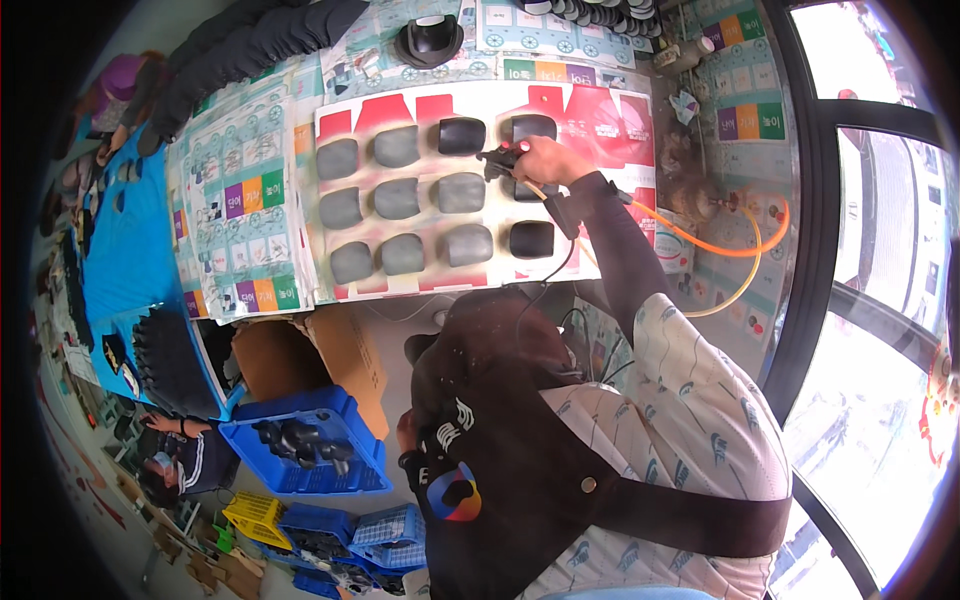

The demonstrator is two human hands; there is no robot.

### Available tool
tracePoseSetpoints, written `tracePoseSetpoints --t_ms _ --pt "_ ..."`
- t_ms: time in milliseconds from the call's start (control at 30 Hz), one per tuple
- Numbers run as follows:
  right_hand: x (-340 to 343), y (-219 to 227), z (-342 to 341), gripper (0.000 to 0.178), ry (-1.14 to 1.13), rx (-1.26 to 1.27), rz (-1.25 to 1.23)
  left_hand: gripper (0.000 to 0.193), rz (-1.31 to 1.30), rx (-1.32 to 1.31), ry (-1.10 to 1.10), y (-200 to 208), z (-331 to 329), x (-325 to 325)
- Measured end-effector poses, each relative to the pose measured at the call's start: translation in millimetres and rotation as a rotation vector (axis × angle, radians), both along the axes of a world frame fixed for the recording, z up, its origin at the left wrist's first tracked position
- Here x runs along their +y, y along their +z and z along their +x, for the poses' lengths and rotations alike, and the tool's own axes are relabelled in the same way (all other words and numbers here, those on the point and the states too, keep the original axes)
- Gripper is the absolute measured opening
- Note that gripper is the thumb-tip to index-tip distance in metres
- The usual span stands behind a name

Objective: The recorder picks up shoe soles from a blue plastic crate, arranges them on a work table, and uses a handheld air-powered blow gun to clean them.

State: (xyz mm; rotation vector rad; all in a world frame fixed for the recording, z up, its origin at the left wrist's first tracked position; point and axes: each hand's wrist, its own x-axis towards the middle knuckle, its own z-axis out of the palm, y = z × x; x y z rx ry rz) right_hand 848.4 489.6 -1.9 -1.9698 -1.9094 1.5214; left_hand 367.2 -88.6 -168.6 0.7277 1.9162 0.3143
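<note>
My right hand [552, 163] is closed round a small black spray gun [497, 160] with red knobs, held over the right part of a red and white printed board [425, 285]. Rows of curved, rounded pieces lie on that board. Those towards the left, such as one grey piece [397, 147], look matt grey, while a black piece [462, 136] near the nozzle and another black piece [531, 239] at the right look dark and shinier. Under the gun, one dark piece is partly hidden by my hand. My left hand [406, 430] hangs low beside my dark apron, its fingers mostly hidden.
An orange hose [700, 243] loops right of my forearm towards the paper-covered wall. Stacked dark pieces [240, 70] lie at the far left. Below the table stand a cardboard box [350, 360] and a blue crate [300, 480] holding black parts. Another person [190, 455] works at lower left.
</note>
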Motion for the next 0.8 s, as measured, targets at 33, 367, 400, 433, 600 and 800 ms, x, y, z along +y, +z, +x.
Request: tracePoseSetpoints --t_ms 33,367,400,433,600,800 --pt "0.0 0.5 -0.9 0.017 0.005 0.004 0.006 0.035 -0.003 -0.012 0.032 -3.7 -3.1 -4.7" --pt "5.7 -9.3 -5.6 0.025 -0.152 0.29 0.417 0.034 0.005 -0.083 0.047 -7.3 -6.8 -4.2" --pt "9.4 -11.0 -4.4 0.025 -0.154 0.292 0.418 0.034 0.006 -0.081 0.045 -7.8 -7.8 -4.8" --pt "13.3 -9.3 -11.7 0.024 -0.107 0.223 0.41 0.034 -0.008 -0.07 0.057 -7.5 -3.0 -8.5" --pt "16.7 -24.3 -6.5 0.021 -0.096 -0.058 0.455 0.035 -0.024 -0.064 0.047 3.4 2.8 9.4" --pt "17.1 -21.2 -5.6 0.025 -0.101 0.1 0.415 0.035 -0.011 -0.063 0.073 0.5 5.2 0.9"
